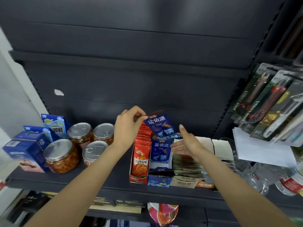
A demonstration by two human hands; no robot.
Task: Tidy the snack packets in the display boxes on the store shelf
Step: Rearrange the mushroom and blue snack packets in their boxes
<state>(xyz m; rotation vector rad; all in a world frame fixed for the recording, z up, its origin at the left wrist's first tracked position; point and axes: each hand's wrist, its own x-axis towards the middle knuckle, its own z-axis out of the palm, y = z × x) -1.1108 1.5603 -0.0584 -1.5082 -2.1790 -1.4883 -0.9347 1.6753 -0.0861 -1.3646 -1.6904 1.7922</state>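
Observation:
Three display boxes stand side by side on the dark shelf (pixel 105 181): a red box (pixel 137 179) filled with red packets (pixel 141 159), a blue box (pixel 158 181) holding a blue packet (pixel 161 151), and a beige box (pixel 183 182) with greenish packets (pixel 185 166). My left hand (pixel 127 126) pinches the top corner of another blue packet (pixel 161 126) and holds it up above the blue box. My right hand (pixel 188 143) hovers with straight fingers just right of that packet, over the beige box.
Several clear jars with metal lids (pixel 60 154) and blue cartons (pixel 26 148) fill the shelf's left part. Plastic bottles (pixel 262 177) and a white paper (pixel 262 148) lie at the right. Packaged utility knives (pixel 268 102) hang at the upper right. A lower shelf (pixel 114 205) holds more goods.

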